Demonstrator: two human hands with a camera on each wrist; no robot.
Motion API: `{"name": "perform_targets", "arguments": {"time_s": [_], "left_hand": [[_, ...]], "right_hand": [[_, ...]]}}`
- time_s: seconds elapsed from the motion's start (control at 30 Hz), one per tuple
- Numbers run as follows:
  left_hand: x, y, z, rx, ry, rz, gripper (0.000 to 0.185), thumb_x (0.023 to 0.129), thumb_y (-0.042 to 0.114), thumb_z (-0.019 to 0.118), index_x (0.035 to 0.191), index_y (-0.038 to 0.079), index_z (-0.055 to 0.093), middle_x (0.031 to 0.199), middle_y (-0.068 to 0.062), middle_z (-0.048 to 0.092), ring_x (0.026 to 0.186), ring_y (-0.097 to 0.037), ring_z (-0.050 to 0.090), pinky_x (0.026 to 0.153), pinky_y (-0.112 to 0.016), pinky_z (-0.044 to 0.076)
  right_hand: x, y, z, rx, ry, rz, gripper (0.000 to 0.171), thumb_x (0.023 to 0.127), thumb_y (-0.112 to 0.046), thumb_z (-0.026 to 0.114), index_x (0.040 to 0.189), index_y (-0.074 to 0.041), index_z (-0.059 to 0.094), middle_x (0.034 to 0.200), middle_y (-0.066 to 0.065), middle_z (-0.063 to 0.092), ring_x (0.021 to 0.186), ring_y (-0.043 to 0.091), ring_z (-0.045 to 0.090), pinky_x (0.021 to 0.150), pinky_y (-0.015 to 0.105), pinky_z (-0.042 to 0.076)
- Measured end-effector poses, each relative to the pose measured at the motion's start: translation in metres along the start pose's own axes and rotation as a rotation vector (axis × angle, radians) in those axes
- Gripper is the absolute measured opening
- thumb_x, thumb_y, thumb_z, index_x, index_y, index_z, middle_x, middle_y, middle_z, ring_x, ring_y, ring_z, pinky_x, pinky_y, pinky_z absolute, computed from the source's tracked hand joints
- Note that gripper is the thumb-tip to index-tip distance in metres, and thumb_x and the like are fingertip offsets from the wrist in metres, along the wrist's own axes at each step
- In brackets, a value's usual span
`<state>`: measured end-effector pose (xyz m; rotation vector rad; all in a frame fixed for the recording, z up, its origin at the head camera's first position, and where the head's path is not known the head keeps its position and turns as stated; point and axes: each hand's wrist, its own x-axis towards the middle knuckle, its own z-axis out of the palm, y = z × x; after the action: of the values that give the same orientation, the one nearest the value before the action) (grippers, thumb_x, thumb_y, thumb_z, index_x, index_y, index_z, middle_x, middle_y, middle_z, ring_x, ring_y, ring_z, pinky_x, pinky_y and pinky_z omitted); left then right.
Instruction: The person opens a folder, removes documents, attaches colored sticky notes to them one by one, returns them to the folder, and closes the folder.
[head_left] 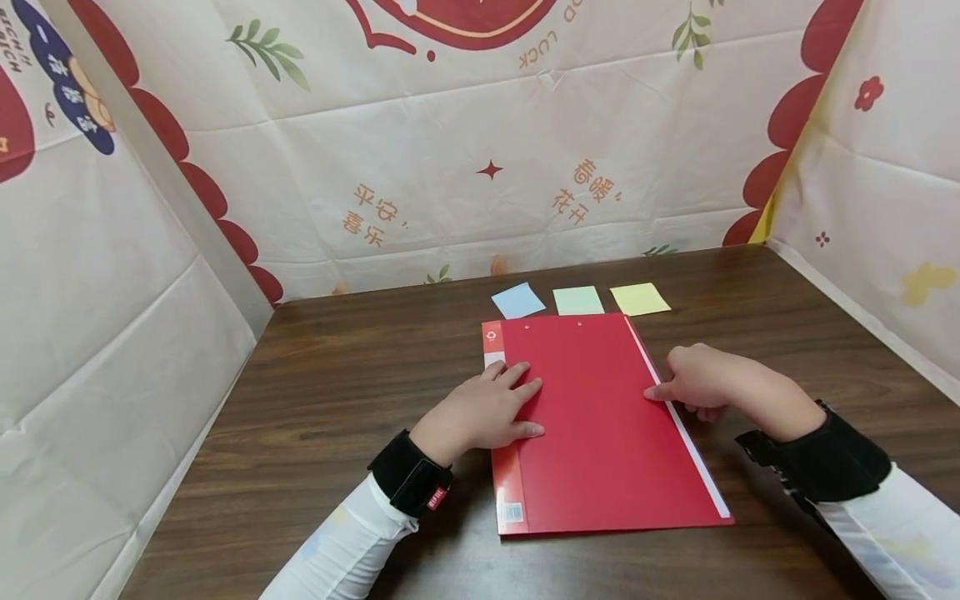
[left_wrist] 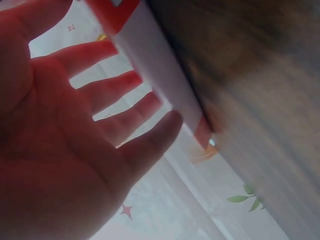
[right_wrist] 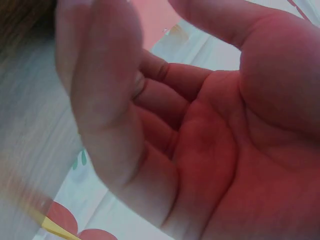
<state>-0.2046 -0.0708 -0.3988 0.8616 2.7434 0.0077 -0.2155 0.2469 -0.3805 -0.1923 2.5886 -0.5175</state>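
Observation:
A red folder [head_left: 585, 467] lies shut on the dark wood table, its lighter red spine strip with a barcode label on the left. My left hand [head_left: 483, 414] rests on the spine side with fingers spread over the cover's left edge; the left wrist view shows that hand [left_wrist: 75, 130] against the white spine label [left_wrist: 155, 65]. At the folder's right edge, beside a narrow white strip [head_left: 693, 454], my right hand [head_left: 701, 379] pinches the cover's rim. Up close, the right hand [right_wrist: 200, 140] has its last fingers curled, and the pinch point is out of view.
Behind the folder's top edge lie three paper squares: a blue one [head_left: 518, 301], a green one [head_left: 578, 301] and a yellow one [head_left: 640, 298]. Printed white cloth [head_left: 450, 150] hangs along the back and both sides of the wooden table [head_left: 337, 375].

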Motion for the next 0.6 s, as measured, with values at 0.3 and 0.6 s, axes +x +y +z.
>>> {"name": "perform_targets", "arguments": {"time_s": [0.3,0.6], "left_hand": [[-0.015,-0.005,-0.018,-0.045,-0.051,-0.07,0.075,0.091,0.047,0.081,0.156,0.022,0.052,0.165,-0.004,0.044,0.153,-0.031,0.04,0.103,-0.043,0.061],[-0.023,-0.006,-0.025,-0.037,-0.055,-0.146,0.076,0.084,0.043,0.088,0.149,0.02,0.056,0.157,-0.004,0.049,0.142,-0.028,0.048,0.097,-0.044,0.063]], "right_hand": [[0.0,-0.009,0.01,0.129,-0.051,-0.033,0.041,0.098,-0.04,0.076,0.091,-0.003,0.061,0.074,0.009,0.064,0.057,0.017,0.063,0.056,0.033,0.058],[-0.002,-0.021,0.021,0.154,-0.029,-0.08,0.038,0.097,-0.038,0.077,0.088,-0.004,0.065,0.071,0.007,0.065,0.057,0.016,0.062,0.059,0.033,0.06]]}}
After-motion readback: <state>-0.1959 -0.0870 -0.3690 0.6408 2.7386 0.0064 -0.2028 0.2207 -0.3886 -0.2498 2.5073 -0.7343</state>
